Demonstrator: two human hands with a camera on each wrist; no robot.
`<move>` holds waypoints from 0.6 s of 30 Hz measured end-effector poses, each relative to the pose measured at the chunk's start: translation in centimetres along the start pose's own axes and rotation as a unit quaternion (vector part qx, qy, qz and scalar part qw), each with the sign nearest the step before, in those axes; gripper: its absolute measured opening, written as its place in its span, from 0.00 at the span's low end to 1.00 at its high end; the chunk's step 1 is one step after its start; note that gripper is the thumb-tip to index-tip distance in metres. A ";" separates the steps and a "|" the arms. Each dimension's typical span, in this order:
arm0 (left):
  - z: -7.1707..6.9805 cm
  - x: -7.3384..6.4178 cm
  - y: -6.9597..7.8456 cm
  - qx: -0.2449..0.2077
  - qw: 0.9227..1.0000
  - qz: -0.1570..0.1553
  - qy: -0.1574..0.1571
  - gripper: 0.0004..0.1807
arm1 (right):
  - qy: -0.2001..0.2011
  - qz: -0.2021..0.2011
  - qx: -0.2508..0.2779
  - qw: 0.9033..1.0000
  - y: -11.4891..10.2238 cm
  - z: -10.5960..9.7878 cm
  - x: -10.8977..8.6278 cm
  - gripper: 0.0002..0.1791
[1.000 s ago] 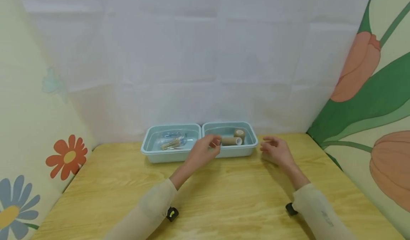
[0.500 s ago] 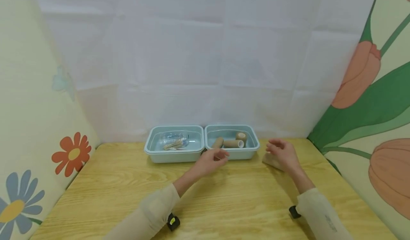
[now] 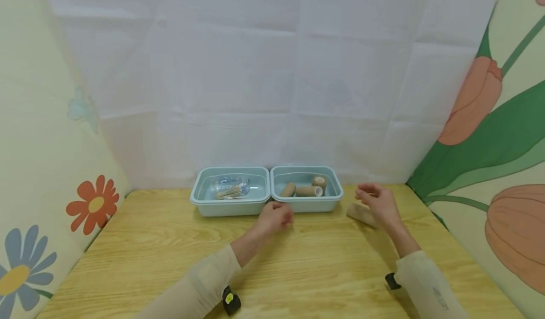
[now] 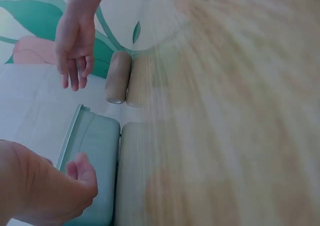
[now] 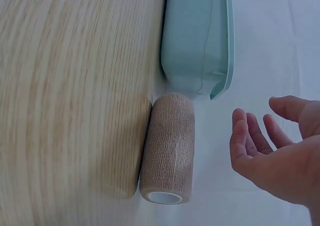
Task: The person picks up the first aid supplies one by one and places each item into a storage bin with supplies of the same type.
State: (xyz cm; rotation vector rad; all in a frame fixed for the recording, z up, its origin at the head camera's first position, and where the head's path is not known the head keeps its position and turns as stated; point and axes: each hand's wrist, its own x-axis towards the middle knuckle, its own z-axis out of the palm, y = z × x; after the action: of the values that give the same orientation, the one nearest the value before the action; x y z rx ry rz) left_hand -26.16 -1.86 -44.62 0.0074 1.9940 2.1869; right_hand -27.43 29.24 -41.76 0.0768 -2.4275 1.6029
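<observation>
My right hand (image 3: 380, 207) hovers, fingers loosely bent and holding nothing, above a tan bandage roll (image 3: 361, 215) on the table. The right wrist view shows this bandage roll (image 5: 168, 146) on its side, its white core facing out, apart from the right hand (image 5: 280, 151). In front of the two pale blue bins, my left hand (image 3: 272, 218) has loosely curled fingers; nothing shows in its grasp in the left wrist view (image 4: 55, 191). The right bin (image 3: 306, 207) contains three more tan bandage rolls (image 3: 309, 191).
Beside it, the left bin (image 3: 230, 210) holds wooden cotton swabs (image 3: 230, 192) and clear plastic packets (image 3: 230, 183). Both bins stand at the back of the wooden table (image 3: 298, 271), against a white cloth backdrop (image 3: 238, 73). Flower-painted panels flank the table.
My left hand has drawn back from over the right bin to its front, uncovering a bandage roll inside. The right hand has shifted slightly right, leaving the roll on the table more exposed.
</observation>
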 end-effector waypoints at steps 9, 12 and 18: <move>0.3 0.3 -0.5 -0.153 0.987 -0.013 0.050 0.11 | -0.032 -0.037 -0.088 0.995 0.6 -0.6 0.0 0.20; 0.3 0.4 -0.4 -0.181 0.981 -0.013 0.068 0.08 | -0.068 -0.053 -0.150 0.985 0.9 -1.0 0.0 0.22; 0.1 0.4 -0.3 -0.235 0.967 -0.014 0.094 0.04 | -0.129 -0.116 -0.258 0.950 1.6 -1.2 -0.2 0.22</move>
State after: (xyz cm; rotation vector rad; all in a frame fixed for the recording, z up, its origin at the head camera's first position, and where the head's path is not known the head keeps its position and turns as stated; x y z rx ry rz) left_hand -26.47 -1.67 -44.99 -0.2975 1.4898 2.6679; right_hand -27.31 30.91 -42.78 0.4848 -2.8253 0.8682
